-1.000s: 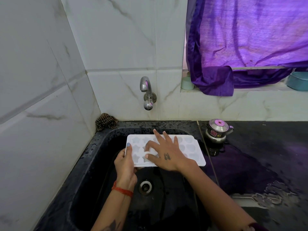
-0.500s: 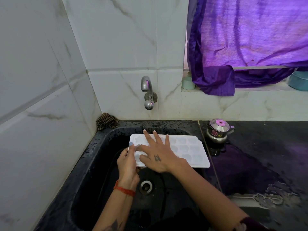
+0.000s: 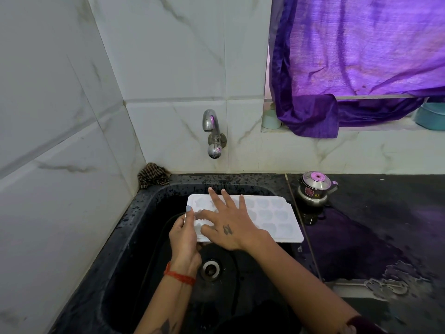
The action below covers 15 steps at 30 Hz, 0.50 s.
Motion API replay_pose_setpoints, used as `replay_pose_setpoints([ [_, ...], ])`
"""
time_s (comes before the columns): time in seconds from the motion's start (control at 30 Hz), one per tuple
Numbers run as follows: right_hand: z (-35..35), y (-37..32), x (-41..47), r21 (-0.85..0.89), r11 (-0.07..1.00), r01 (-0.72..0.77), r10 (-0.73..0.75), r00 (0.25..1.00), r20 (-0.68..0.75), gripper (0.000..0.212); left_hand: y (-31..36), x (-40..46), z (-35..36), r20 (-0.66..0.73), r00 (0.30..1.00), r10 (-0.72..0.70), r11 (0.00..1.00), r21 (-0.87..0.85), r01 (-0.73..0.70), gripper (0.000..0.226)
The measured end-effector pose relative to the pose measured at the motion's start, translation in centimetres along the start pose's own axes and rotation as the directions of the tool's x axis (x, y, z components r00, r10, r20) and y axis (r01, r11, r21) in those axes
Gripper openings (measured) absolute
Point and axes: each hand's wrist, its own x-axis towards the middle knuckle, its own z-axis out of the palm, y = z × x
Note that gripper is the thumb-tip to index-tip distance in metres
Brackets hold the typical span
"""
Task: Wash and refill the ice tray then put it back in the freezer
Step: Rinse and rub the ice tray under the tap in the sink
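White plastic, the ice tray (image 3: pixel 272 218) is held level over the black sink (image 3: pixel 134 237), its long side running from the basin's middle toward the right rim, with moulded cells facing up. Your left hand (image 3: pixel 184 233) takes the tray's left end, thumb on top of the edge and the other fingers curled beneath, so that grip is closed on the tray. Your right hand (image 3: pixel 228 225) lies flat on the tray's left half, fingers spread and straight, pressing on the cells rather than clasping anything. Below the tray, near the sink's centre, sits the metal drain (image 3: pixel 210 268). Above the sink's back edge the steel tap (image 3: pixel 213 135) juts from the marble-tiled wall. A crumpled dark cloth (image 3: pixel 154 174) rests at the sink's back-left corner. Right of the sink, on the wet black surface (image 3: pixel 375 237), stands a small steel pot (image 3: pixel 315 189) with a lid.
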Motion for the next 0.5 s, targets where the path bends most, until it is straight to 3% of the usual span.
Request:
replay_pose_setpoints([
  [0.17, -0.23, 0.18, 0.11, 0.06, 0.998, 0.008, -0.01, 0.999, 0.033, 0.04, -0.09, 0.12, -0.22, -0.006, 1.0, 0.013, 1.0, -0.002, -0.013, 0.024],
  [0.5, 0.55, 0.12, -0.3, 0.0, 1.0, -0.007, 0.007, 1.0, -0.024, 0.039, -0.12, 0.08, -0.08, -0.001, 1.0, 0.007, 1.0, 0.0, -0.007, 0.025],
])
